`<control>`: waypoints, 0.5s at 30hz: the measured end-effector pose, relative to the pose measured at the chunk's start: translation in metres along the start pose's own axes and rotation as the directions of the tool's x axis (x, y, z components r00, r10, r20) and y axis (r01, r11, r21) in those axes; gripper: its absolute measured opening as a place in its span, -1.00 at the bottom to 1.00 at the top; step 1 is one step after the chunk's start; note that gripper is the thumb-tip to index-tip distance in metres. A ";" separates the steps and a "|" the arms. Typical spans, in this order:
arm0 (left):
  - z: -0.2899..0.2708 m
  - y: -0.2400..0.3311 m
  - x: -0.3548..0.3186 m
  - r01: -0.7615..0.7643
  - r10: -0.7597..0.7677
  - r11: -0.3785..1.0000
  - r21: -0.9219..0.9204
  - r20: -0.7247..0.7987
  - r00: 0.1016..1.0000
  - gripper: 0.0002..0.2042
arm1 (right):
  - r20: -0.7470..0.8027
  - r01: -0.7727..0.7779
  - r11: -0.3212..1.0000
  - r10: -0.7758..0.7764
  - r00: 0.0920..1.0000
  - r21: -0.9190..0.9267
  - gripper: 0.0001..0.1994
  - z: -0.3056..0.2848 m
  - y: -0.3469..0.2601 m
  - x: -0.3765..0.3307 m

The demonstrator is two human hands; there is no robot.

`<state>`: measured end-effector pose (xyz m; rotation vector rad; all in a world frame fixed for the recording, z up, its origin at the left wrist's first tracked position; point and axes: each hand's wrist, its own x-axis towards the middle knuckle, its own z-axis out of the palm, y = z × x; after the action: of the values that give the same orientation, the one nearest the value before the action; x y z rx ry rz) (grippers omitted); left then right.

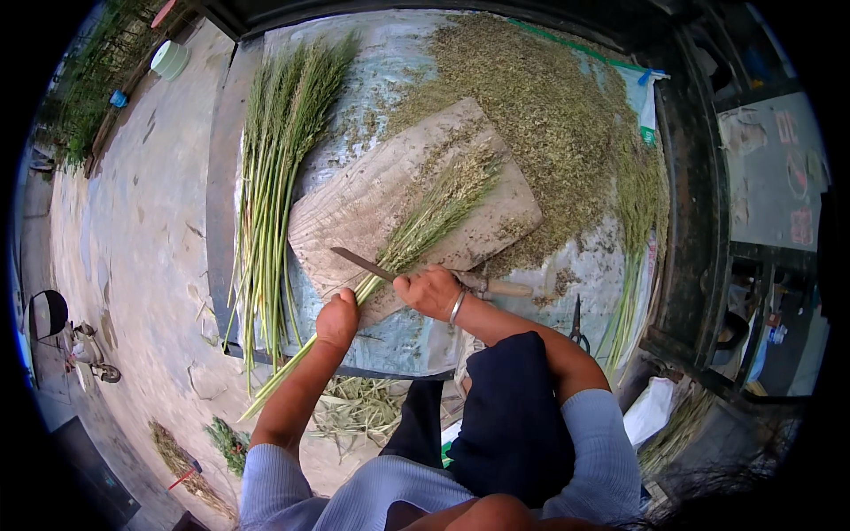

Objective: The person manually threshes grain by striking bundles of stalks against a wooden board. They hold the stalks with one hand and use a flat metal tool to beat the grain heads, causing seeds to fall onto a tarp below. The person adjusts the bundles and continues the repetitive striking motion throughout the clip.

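Note:
A wooden board [341,208] lies slanted on the work surface, with a bunch of green seed-headed stalks [425,232] resting across it. My left hand [338,319] is closed around the lower stems of this bunch, just off the board's near edge. The cut ends trail past my left forearm. In my right hand [429,292], a knife [361,263] points to the left, its dark blade crossing over the stalks near the board's near edge. Beside my right wrist lies a pale wooden tool handle [509,288]; its other end is partly hidden.
A long pile of uncut stalks [270,168] lies left of the board. Loose chopped seed heads [540,97] cover the far right of the plastic sheet [390,350]. Black scissors [578,327] and more stalks [636,212] lie at right, near a dark frame [695,177]. Leaf scraps [354,411] lie below.

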<state>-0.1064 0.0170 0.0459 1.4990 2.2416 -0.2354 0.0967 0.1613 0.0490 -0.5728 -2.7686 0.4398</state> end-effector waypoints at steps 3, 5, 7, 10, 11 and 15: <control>-0.004 -0.017 -0.011 -0.010 0.011 1.000 -0.020 0.039 0.999 -0.76 | 0.086 -0.184 0.978 0.193 0.977 -0.101 -0.90 0.012 0.050 -0.014; -0.006 -0.021 -0.013 -0.039 0.040 0.999 -0.025 0.026 0.999 -0.75 | 0.075 -0.290 0.900 0.330 0.941 -0.326 -0.92 -0.033 0.126 -0.035; -0.007 -0.020 -0.003 -0.072 0.072 0.997 -0.026 -0.009 0.997 -0.73 | 0.043 -0.330 0.831 0.388 0.921 -0.448 -0.91 -0.071 0.175 -0.053; 0.006 -0.040 -0.006 -0.024 0.024 1.000 -0.011 0.002 1.000 -0.70 | -0.068 -0.524 0.700 0.567 0.821 -0.486 -0.85 -0.102 0.200 -0.066; 0.006 -0.039 -0.012 -0.001 0.001 1.000 -0.020 0.019 1.000 -0.70 | -0.085 -0.577 0.665 0.617 0.782 -0.474 -0.83 -0.109 0.192 -0.067; 0.006 -0.042 -0.011 -0.015 0.015 0.999 0.039 0.007 1.000 -0.68 | -0.236 -0.407 0.894 0.361 0.902 -0.187 -0.77 -0.084 0.095 -0.028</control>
<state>-0.1396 -0.0111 0.0411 1.5323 2.2315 -0.2812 0.1806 0.2523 0.0874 -1.1698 -2.5277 0.1239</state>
